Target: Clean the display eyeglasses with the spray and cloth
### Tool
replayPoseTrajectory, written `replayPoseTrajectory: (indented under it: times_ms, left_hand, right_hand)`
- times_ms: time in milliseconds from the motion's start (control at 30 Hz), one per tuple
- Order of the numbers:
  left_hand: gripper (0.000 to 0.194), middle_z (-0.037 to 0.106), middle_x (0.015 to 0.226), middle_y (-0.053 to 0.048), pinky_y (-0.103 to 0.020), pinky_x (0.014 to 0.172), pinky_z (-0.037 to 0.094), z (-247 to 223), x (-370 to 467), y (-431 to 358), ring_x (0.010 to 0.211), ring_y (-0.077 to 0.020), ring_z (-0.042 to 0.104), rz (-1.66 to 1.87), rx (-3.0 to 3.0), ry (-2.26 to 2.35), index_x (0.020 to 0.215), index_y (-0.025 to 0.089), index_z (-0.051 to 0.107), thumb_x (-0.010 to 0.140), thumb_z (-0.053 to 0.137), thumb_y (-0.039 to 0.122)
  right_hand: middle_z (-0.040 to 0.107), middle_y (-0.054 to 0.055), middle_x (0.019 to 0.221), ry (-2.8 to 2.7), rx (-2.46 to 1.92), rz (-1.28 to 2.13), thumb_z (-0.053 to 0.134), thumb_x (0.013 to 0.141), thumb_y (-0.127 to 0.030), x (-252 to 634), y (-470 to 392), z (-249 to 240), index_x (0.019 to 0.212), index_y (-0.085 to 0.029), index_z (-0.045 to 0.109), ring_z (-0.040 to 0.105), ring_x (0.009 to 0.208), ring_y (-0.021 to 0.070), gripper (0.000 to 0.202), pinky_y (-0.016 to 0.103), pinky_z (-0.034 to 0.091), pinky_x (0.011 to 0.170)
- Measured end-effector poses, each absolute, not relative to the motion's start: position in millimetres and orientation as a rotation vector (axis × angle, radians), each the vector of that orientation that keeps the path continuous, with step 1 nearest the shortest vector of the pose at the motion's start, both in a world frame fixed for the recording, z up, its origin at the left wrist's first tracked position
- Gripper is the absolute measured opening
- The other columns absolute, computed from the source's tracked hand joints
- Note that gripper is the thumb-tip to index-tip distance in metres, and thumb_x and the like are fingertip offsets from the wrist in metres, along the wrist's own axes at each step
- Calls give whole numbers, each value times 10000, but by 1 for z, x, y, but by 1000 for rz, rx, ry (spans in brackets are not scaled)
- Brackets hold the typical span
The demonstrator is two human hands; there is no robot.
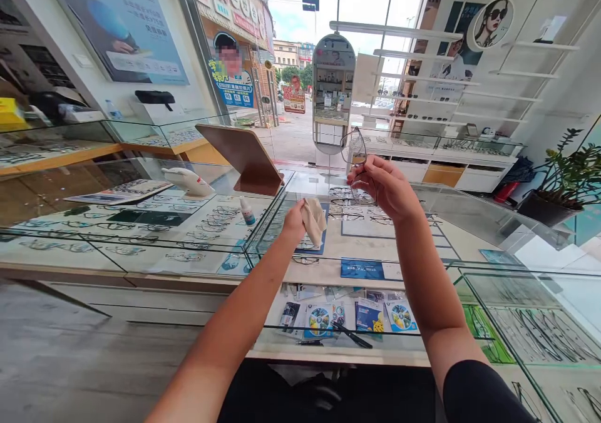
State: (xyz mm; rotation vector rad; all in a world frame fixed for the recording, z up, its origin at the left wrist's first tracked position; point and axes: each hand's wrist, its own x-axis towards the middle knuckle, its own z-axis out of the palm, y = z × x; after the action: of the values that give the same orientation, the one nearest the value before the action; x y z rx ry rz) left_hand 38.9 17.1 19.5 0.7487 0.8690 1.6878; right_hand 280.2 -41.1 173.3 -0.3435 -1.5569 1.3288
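Note:
My right hand (387, 185) is raised above the glass counter, its fingers closed on a pair of thin-framed eyeglasses (353, 146). One lens stands up above the fingertips, and the other part hangs below, partly hidden by the hand. Lower and to the left, my left hand (294, 219) pinches a beige cleaning cloth (314, 221), which droops to the right of the fingers. A small white bottle with a blue lower part (246, 211) stands on the counter left of that hand. Several eyeglasses (347, 209) lie in the display case beneath both hands.
A brown tilted tabletop mirror or stand (239, 154) and a white curved device (188, 182) stand on the left counter. Leaflets (319, 320) and black scissors (352, 334) lie under the near glass. A tall mirror (333, 91) stands ahead; a potted plant (547, 207) is at right.

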Motion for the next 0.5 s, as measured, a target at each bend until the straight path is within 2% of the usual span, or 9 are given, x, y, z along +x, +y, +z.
replayPoseTrajectory:
  times_ms: [133, 233, 367, 500]
  left_hand:
    - [241, 759, 806, -16, -260, 770, 582, 68, 49, 14, 750, -140, 714, 1689, 788, 785, 883, 149, 715, 834, 892, 306]
    - [324, 808, 888, -22, -263, 780, 599, 111, 59, 7, 786, -145, 743, 1662, 894, 709, 976, 150, 786, 758, 984, 284]
    - [489, 810, 857, -30, -250, 742, 601, 151, 73, -9, 772, -149, 754, 1668, 1215, 611, 968, 147, 793, 708, 1056, 467]
    - [628, 796, 799, -14, -239, 672, 592, 164, 85, -26, 718, -155, 757, 1740, 1219, 566, 956, 173, 727, 629, 1077, 579]
  right_hand:
    - [801, 37, 952, -1562, -309, 1379, 912, 865, -548, 285, -37, 165, 857, -263, 713, 743, 921, 190, 349, 353, 621, 847]
    - [807, 41, 953, -1556, -317, 1385, 902, 885, -540, 288, -36, 162, 855, -259, 722, 725, 884, 178, 334, 348, 608, 828]
    - [809, 28, 938, -1499, -331, 1373, 898, 893, -521, 292, -45, 165, 855, -262, 728, 729, 876, 173, 313, 329, 579, 809]
    - [815, 33, 948, -1510, -364, 1354, 877, 916, -510, 293, -56, 167, 847, -251, 727, 719, 858, 168, 307, 332, 561, 817]
